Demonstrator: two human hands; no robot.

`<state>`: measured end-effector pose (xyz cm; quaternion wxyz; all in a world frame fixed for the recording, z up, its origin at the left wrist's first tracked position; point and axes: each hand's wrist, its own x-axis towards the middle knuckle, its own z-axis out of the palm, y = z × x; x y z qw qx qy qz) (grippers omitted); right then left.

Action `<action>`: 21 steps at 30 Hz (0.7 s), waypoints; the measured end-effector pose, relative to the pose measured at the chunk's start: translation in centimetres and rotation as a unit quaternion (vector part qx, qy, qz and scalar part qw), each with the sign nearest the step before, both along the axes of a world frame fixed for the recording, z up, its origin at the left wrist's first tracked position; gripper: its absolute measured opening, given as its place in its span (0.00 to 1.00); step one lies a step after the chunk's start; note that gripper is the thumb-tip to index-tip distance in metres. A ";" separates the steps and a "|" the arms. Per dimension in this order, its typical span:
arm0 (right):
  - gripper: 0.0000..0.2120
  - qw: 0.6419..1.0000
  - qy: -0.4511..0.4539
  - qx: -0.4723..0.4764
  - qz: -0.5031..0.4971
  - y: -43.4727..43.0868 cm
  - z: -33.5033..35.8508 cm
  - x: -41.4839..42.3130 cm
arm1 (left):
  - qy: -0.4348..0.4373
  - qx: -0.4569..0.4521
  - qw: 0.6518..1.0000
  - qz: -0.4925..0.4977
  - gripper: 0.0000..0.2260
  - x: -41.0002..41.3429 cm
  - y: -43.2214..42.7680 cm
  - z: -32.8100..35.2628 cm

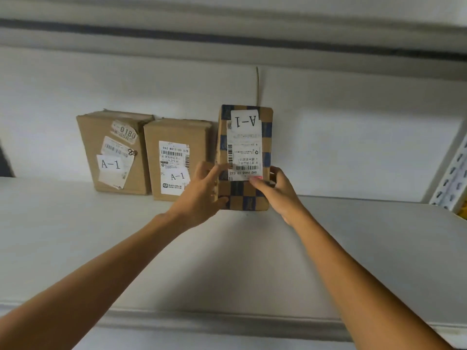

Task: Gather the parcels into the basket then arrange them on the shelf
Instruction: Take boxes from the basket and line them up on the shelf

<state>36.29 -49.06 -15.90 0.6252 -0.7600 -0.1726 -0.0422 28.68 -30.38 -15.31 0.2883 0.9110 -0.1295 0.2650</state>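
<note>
Light was dim and flat, soft grey shadow lay on the near shelf (240, 261), far top was blurred, edges bowed outward.

A white shelf (353, 248) backs onto a pale wall (353, 122); a thin cord (257, 84) hangs down it, and a perforated white upright (452, 178) stands at right.

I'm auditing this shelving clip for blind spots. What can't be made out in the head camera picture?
- Checkered parcel: its lower sides are covered by the left hand and right hand, head view. Whether it rests on the shelf is unclear.
- Middle parcel: lower right corner hidden by the left hand.
- Shipping labels: small print too blurred to read.
- Shelf upright: cut off by the right edge.
</note>
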 end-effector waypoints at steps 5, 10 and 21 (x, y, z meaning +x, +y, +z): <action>0.28 1.000 -0.015 -0.006 0.019 -0.8 -0.3 1.8 | -0.004 -0.068 0.998 -0.009 0.35 1.0 -0.2 0.4; 0.26 0.999 -0.028 -0.022 0.029 0.0 -0.7 2.4 | -0.004 -0.076 0.997 0.011 0.32 2.1 -0.4 -0.3; 0.21 0.998 -0.023 0.040 0.039 -1.5 -1.0 2.5 | 0.043 -0.243 0.969 -0.026 0.24 2.8 -1.2 -0.2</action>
